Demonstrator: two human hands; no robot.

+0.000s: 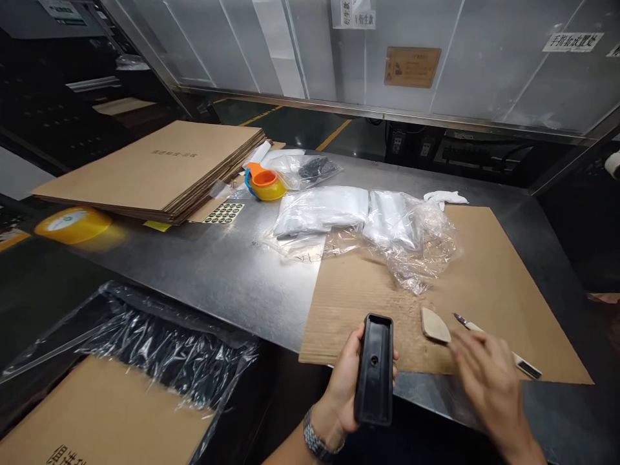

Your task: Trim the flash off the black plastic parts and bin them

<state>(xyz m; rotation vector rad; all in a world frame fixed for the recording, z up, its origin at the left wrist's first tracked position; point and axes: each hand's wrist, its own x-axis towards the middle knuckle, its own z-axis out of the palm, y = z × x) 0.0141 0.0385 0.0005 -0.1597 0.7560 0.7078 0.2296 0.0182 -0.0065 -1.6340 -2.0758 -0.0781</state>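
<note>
My left hand is closed around a long black hollow plastic part, an open rectangular channel with a small round hole in its floor. It is held upright in front of the table's near edge. My right hand, slightly blurred, has its fingers stretched out with nothing visible in them. Its fingertips are close to a small beige pad with rounded corners; whether they touch it I cannot tell. Partly under that hand lies a craft knife with a pale handle. Pad and knife rest on a cardboard sheet.
White items in clear plastic bags lie behind the cardboard. An orange and yellow tape dispenser stands beside a stack of flat cardboard. A yellow tape roll overhangs the left edge. Below sits a plastic-lined bin holding cardboard.
</note>
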